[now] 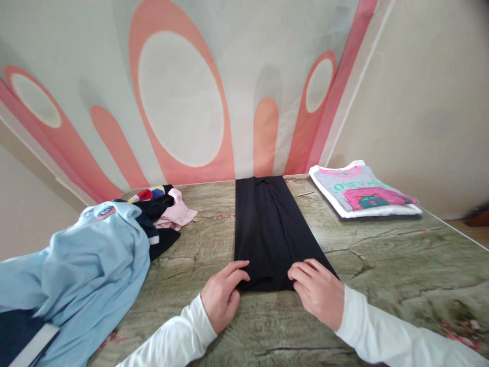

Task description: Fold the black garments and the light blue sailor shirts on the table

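A black garment (263,229) lies in a long folded strip down the middle of the table, its far end at the back edge and some creases along its length. My left hand (223,293) is at its near left corner, fingers bent over the cloth and thumb just below them. At the near right corner, my right hand (317,288) has its fingers curled on the fabric; its thumb is mostly hidden. Both hands appear to grip the near edge, which lies almost flat on the table.
On the left, a loose heap holds a light blue shirt (99,255), a pink garment (176,211) and dark clothes. A flat stack of folded shirts (362,191), a grey and pink one on top, sits at the back right. The wood-patterned table (385,285) meets a patterned wall (244,92).
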A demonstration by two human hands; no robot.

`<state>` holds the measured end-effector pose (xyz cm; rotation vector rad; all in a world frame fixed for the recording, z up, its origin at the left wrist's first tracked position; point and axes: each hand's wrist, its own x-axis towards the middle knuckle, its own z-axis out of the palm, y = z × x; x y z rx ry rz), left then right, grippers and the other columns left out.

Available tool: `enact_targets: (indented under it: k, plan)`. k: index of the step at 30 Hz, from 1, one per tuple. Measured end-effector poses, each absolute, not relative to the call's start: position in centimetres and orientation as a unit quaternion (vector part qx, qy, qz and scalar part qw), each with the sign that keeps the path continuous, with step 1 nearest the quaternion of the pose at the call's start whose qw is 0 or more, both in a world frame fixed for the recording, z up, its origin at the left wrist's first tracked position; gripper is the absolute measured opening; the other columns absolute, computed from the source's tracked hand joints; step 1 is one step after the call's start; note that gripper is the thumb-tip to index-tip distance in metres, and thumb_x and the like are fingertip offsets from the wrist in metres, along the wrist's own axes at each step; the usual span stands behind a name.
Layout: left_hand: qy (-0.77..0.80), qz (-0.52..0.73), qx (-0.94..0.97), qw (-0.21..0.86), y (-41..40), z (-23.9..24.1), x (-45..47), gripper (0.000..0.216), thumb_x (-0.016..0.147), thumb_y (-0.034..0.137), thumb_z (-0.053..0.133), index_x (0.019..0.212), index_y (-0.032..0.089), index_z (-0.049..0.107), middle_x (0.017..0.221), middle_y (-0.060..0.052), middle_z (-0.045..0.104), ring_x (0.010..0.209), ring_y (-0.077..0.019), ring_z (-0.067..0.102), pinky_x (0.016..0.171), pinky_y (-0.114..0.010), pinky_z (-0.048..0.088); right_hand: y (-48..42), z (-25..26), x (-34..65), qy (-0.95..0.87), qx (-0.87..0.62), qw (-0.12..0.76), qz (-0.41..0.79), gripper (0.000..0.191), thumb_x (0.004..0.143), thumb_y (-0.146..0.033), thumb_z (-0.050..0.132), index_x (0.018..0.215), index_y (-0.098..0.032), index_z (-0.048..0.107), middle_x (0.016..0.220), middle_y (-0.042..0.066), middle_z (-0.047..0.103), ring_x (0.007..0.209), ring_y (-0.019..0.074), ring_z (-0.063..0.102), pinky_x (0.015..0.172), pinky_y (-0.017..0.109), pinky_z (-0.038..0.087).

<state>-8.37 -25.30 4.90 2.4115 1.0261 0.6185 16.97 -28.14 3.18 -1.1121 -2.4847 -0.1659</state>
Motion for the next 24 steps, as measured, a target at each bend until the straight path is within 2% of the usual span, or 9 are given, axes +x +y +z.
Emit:
enact_targets:
  k: [4, 7, 12, 16, 19, 22, 24]
  plan:
    - [0.344, 0.173, 0.891, 0.241, -25.6, 4.5, -8.5, 0.044, 0.060, 0.001, 0.037, 0.097, 0.021, 0.051, 0.123, -0.004, 0.046, 0.103, -0.0174, 0.051, 0.088, -0.030, 0.043, -28.5, 3.5, 16.9, -0.893, -0.417, 0.170, -0.020, 0.014, 0.064, -0.002, 0.046, 0.063, -0.015, 0.052, 0.080, 0.004, 0.054, 0.073, 0.0152, 0.048, 0.065, 0.032, 0.039]
    - [0.348, 0.173, 0.888, 0.244, -25.5, 4.5, -8.6, 0.048, 0.061, 0.001, 0.037, 0.103, 0.021, 0.049, 0.125, -0.005, 0.043, 0.105, -0.0173, 0.050, 0.089, -0.030, 0.043, -28.5, 3.6, 16.9, -0.890, -0.433, 0.140, 0.014, 0.014, 0.061, -0.005, 0.047, 0.067, -0.015, 0.052, 0.083, 0.005, 0.053, 0.073, 0.0160, 0.047, 0.064, 0.032, 0.040]
    - [0.379, 0.205, 0.875, 0.218, -25.3, 4.6, -8.7, 0.064, 0.061, 0.000, 0.036, 0.122, 0.019, 0.037, 0.137, -0.008, 0.029, 0.117, -0.0199, 0.040, 0.098, -0.036, 0.036, -28.6, 3.6, 16.7, -0.891, -0.417, 0.163, 0.077, 0.021, 0.058, -0.002, 0.046, 0.074, -0.015, 0.052, 0.104, 0.009, 0.050, 0.095, 0.0210, 0.046, 0.079, 0.035, 0.042]
    - [0.380, 0.198, 0.879, 0.210, -25.6, 4.2, -8.7, 0.066, 0.061, 0.000, 0.036, 0.124, 0.019, 0.035, 0.135, -0.007, 0.032, 0.117, -0.0195, 0.040, 0.099, -0.036, 0.036, -28.6, 3.9, 17.1, -0.883, -0.405, 0.194, 0.136, 0.041, 0.056, -0.003, 0.045, 0.094, -0.014, 0.052, 0.121, 0.012, 0.041, 0.112, 0.0235, 0.038, 0.091, 0.038, 0.039]
    - [0.369, 0.188, 0.885, 0.213, -25.8, 3.8, -8.9, 0.061, 0.062, 0.001, 0.036, 0.120, 0.019, 0.040, 0.132, -0.006, 0.037, 0.115, -0.0184, 0.042, 0.097, -0.033, 0.038, -27.2, 3.9, 18.7, -0.860, -0.405, 0.240, 0.195, 0.050, 0.062, -0.010, 0.049, 0.112, -0.016, 0.045, 0.126, 0.012, 0.038, 0.112, 0.0212, 0.041, 0.088, 0.034, 0.044]
    - [0.364, 0.186, 0.887, 0.212, -25.7, 4.2, -9.2, 0.055, 0.064, 0.002, 0.037, 0.116, 0.020, 0.044, 0.130, -0.005, 0.040, 0.112, -0.0185, 0.045, 0.096, -0.034, 0.038, -24.1, 3.3, 21.0, -0.848, -0.413, 0.281, 0.179, 0.043, 0.074, -0.022, 0.048, 0.117, -0.017, 0.044, 0.125, 0.013, 0.042, 0.113, 0.0207, 0.043, 0.091, 0.036, 0.042]
    - [0.361, 0.179, 0.886, 0.230, -25.4, 5.1, -9.2, 0.051, 0.068, 0.004, 0.039, 0.116, 0.022, 0.045, 0.128, -0.005, 0.043, 0.094, -0.0158, 0.055, 0.087, -0.032, 0.045, -21.8, 2.7, 22.3, -0.848, -0.431, 0.276, 0.136, 0.041, 0.080, -0.030, 0.046, 0.118, -0.017, 0.045, 0.127, 0.013, 0.043, 0.116, 0.0218, 0.041, 0.096, 0.040, 0.037]
